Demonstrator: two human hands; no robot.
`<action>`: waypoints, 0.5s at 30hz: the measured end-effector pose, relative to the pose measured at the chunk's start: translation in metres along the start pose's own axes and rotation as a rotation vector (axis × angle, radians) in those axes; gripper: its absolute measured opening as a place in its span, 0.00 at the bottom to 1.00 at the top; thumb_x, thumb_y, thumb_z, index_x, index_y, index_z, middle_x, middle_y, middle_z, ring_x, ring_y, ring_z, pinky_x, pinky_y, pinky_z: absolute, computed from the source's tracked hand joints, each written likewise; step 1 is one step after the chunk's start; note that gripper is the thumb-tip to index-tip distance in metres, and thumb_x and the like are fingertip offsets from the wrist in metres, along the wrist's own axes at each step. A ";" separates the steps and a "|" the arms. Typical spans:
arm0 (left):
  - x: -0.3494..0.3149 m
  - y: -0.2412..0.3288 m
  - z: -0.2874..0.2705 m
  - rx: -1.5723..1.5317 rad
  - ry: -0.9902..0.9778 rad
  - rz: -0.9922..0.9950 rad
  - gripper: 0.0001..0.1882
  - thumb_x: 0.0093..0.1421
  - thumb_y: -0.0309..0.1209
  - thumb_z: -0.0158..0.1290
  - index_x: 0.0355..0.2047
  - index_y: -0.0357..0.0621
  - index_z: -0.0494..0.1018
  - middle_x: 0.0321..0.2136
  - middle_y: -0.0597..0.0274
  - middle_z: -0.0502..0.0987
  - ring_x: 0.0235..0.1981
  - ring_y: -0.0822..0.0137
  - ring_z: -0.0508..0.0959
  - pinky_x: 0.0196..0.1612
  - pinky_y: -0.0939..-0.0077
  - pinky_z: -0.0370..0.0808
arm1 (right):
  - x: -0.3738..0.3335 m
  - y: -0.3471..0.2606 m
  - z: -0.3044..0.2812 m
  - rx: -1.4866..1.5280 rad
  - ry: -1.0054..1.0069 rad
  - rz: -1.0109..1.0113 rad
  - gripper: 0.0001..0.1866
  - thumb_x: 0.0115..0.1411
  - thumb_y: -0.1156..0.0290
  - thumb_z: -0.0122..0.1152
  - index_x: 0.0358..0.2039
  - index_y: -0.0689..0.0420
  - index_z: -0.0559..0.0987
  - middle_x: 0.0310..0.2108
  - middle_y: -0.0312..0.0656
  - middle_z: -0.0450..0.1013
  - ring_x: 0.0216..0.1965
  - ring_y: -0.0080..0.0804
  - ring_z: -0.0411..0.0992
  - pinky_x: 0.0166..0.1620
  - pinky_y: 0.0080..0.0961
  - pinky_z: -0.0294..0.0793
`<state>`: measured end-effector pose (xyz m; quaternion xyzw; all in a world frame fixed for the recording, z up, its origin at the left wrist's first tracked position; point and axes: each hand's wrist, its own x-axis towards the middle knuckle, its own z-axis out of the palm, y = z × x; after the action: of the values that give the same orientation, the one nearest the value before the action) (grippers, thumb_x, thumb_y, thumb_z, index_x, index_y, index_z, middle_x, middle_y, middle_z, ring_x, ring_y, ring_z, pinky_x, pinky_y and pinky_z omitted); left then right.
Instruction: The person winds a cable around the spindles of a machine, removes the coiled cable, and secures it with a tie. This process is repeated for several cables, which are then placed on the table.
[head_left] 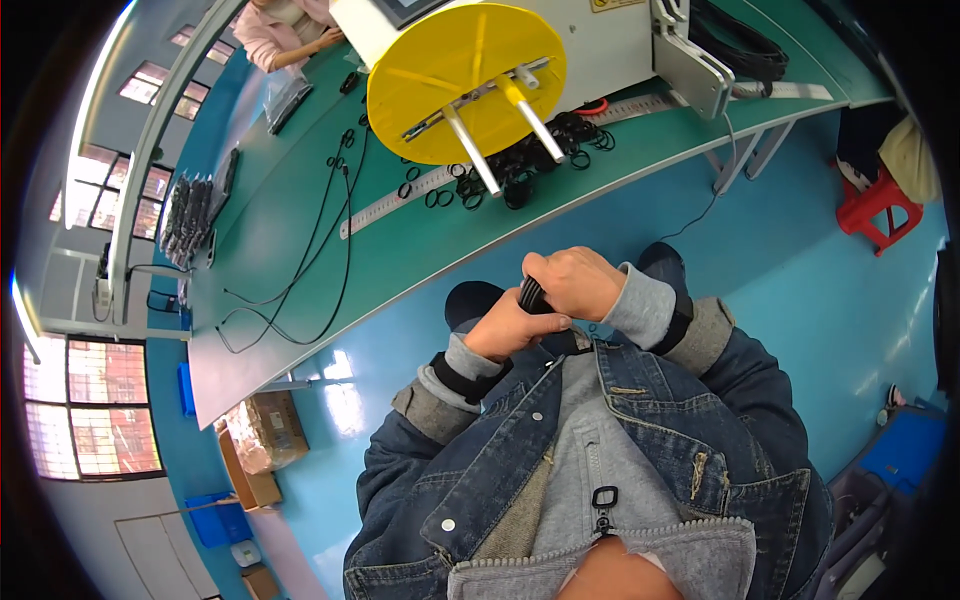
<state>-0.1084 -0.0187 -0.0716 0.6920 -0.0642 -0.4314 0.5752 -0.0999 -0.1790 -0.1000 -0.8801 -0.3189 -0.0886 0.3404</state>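
Note:
In front of my lap, just off the table's near edge, both hands meet around a small bundle of black cable (pixel 534 296) wound in loops. My left hand (pixel 507 324) is closed on it from the lower left, thumb pointing right. From the upper right my right hand (pixel 580 283) closes over it, fingers curled. Much of the bundle is hidden in the hands. Beyond them a yellow disc (pixel 440 75) with two metal pegs stands on a white machine (pixel 610 50). A pile of black rings (pixel 520 165) lies under the disc.
Loose black cables (pixel 345 250) lie on the green table (pixel 270 220), with a steel ruler (pixel 385 208) beside them. Bagged cable bundles (pixel 190 215) sit farther left. A person in pink (pixel 280 35) sits at the far side. A red stool (pixel 880 210) stands right, a cardboard box (pixel 270 430) lower left.

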 end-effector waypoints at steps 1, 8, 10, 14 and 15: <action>0.000 -0.003 0.001 -0.027 0.033 0.050 0.06 0.50 0.28 0.55 0.25 0.41 0.69 0.13 0.70 0.66 0.11 0.77 0.63 0.15 0.84 0.58 | 0.002 0.000 -0.006 -0.004 -0.013 -0.003 0.10 0.48 0.71 0.53 0.26 0.61 0.64 0.17 0.49 0.69 0.22 0.47 0.71 0.24 0.38 0.69; 0.005 -0.024 -0.027 -0.214 0.201 0.151 0.07 0.51 0.28 0.55 0.23 0.43 0.66 0.13 0.72 0.64 0.12 0.78 0.62 0.15 0.84 0.58 | 0.048 0.025 -0.020 0.290 0.126 0.117 0.08 0.50 0.72 0.51 0.30 0.60 0.73 0.24 0.50 0.72 0.26 0.42 0.73 0.28 0.34 0.71; 0.009 -0.025 -0.034 -0.337 0.260 0.221 0.07 0.51 0.27 0.54 0.24 0.43 0.66 0.14 0.72 0.62 0.13 0.78 0.62 0.15 0.84 0.57 | 0.076 0.016 -0.001 -0.060 0.207 0.097 0.05 0.49 0.71 0.55 0.25 0.59 0.73 0.24 0.45 0.71 0.26 0.41 0.73 0.28 0.33 0.71; 0.007 -0.025 -0.050 -0.475 0.284 0.297 0.07 0.50 0.24 0.55 0.27 0.43 0.66 0.17 0.70 0.65 0.14 0.78 0.63 0.16 0.83 0.59 | 0.126 0.032 0.038 -0.436 0.091 0.129 0.05 0.49 0.71 0.56 0.22 0.58 0.73 0.24 0.43 0.70 0.26 0.41 0.72 0.28 0.33 0.71; 0.007 -0.025 -0.054 -0.509 0.276 0.318 0.08 0.50 0.23 0.55 0.28 0.43 0.66 0.18 0.69 0.66 0.15 0.77 0.64 0.16 0.83 0.60 | 0.135 0.039 0.046 -0.540 0.016 0.153 0.05 0.49 0.71 0.56 0.22 0.58 0.73 0.24 0.43 0.70 0.26 0.41 0.72 0.29 0.33 0.71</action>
<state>-0.0776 0.0256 -0.0980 0.5593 0.0169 -0.2405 0.7931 0.0267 -0.1029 -0.1054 -0.9598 -0.2135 -0.1513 0.1017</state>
